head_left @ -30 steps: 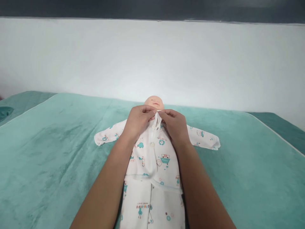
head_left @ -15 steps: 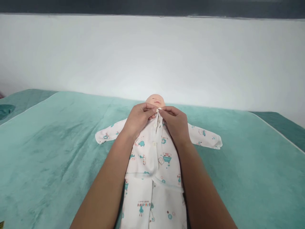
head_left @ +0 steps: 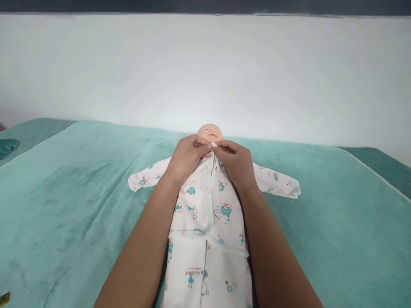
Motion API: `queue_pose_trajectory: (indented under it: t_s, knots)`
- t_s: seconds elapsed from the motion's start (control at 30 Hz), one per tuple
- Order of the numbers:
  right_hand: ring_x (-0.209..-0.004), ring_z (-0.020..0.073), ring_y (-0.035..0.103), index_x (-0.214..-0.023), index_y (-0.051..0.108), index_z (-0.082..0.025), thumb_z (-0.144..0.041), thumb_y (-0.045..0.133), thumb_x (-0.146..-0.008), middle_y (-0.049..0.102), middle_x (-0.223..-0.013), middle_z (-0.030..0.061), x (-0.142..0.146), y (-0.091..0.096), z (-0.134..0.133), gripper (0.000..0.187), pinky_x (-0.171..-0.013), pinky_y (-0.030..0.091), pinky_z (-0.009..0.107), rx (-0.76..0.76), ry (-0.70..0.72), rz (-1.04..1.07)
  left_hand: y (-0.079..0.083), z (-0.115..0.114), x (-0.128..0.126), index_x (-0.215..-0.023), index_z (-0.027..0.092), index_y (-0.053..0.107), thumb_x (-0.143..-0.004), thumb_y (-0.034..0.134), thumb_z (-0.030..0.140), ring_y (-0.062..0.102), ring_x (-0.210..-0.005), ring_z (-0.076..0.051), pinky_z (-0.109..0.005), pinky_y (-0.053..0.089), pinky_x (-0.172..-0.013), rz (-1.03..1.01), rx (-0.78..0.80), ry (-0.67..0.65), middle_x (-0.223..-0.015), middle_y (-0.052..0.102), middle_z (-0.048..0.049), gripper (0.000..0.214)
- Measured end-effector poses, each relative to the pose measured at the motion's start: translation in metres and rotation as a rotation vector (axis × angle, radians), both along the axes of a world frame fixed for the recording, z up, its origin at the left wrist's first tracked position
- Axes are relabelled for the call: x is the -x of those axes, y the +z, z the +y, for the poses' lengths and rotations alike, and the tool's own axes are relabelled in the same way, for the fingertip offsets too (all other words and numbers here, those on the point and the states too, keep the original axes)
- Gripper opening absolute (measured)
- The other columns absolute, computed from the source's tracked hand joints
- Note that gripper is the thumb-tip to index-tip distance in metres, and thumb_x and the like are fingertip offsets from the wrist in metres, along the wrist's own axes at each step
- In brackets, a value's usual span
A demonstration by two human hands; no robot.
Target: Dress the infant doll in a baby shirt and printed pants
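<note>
White printed shirt point(head_left: 192, 209): on a doll point(head_left: 210, 131) lying face up, head farthest from me. Its collar lies just below the doll's chin, in my fingers. My left hand point(head_left: 186, 156) pinches one side of the neck opening between thumb and fingers; my right hand point(head_left: 236, 163) pinches the other, fingertips nearly meeting. Below the grip, the front edges part in a narrow gap; a pale button point(head_left: 208, 191) sits lower on the chest. Sleeves spread outward to both sides. Hem overlaps the matching trousers point(head_left: 186, 269), which run toward me between my forearms. All rests on a teal blanket point(head_left: 80, 184), slightly creased at left. Small yellow object point(head_left: 4, 299), lower left corner, cut off, unidentified. Behind: white wall point(head_left: 205, 72), dark band point(head_left: 205, 6) above.
</note>
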State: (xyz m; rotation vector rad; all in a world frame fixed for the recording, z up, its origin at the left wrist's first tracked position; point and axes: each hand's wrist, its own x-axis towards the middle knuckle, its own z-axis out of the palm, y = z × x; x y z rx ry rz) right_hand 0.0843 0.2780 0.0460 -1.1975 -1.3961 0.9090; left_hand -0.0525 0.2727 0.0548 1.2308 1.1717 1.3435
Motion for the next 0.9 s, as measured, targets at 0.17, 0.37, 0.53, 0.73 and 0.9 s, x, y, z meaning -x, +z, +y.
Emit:
queue_pose_trajectory:
  t_s: [0.17,0.37,0.53,0.73,0.9]
  knots:
    - [-0.061,0.0098,0.048,-0.083,0.073,-0.018,-0.033,0.069,-0.070,0.059,-0.067,-0.0028,-0.0021,-0.0017,0.0012,0.021,-0.058,0.039,0.024,0.005,0.039,-0.013,-0.0003,0.0009,0.0008,-0.073,0.016,0.059,-0.076,0.070,0.017,0.056,-0.059,-0.010,-0.026,0.044,-0.063,0.002,0.001,-0.010,-0.062,0.061,-0.0009,0.011]
    - [-0.056,0.0083,0.045,-0.086,0.072,-0.018,-0.033,0.070,-0.069,0.057,-0.065,-0.0037,-0.0046,-0.0035,0.0030,0.023,-0.053,0.036,0.023,0.018,0.083,-0.012,-0.0001,0.0012,0.0003,-0.074,0.016,0.057,-0.074,0.071,0.017,0.058,-0.062,-0.010,-0.025,0.046,-0.064,0.033,0.007,0.003,-0.067,0.064,-0.0012,0.013]
    - [-0.056,0.0089,0.047,-0.085,0.070,-0.018,-0.031,0.068,-0.069,0.058,-0.065,-0.0032,-0.0045,-0.0031,0.0031,0.021,-0.053,0.036,0.023,0.014,0.093,-0.078,-0.0012,0.0023,0.0009,-0.074,0.017,0.057,-0.074,0.070,0.015,0.059,-0.063,-0.011,-0.025,0.046,-0.063,0.097,-0.010,0.023,-0.072,0.065,-0.0016,0.013]
    - [-0.060,0.0103,0.050,-0.088,0.070,-0.020,-0.026,0.064,-0.069,0.061,-0.069,-0.0027,-0.0052,-0.0010,0.0034,0.020,-0.057,0.039,0.024,-0.015,0.121,-0.191,0.0018,0.0009,0.0032,-0.081,0.017,0.057,-0.081,0.067,0.027,0.058,-0.062,-0.011,-0.026,0.047,-0.064,0.166,-0.024,-0.030,-0.069,0.064,-0.0006,0.014]
    - [-0.063,0.0108,0.052,-0.092,0.070,-0.022,-0.022,0.061,-0.069,0.061,-0.071,-0.0031,-0.0049,0.0013,0.0026,0.025,-0.060,0.041,0.025,-0.042,0.194,-0.250,0.0036,0.0000,0.0022,-0.090,0.018,0.060,-0.077,0.069,0.024,0.058,-0.063,-0.011,-0.025,0.045,-0.062,0.168,-0.026,-0.037,-0.072,0.063,0.0006,0.017]
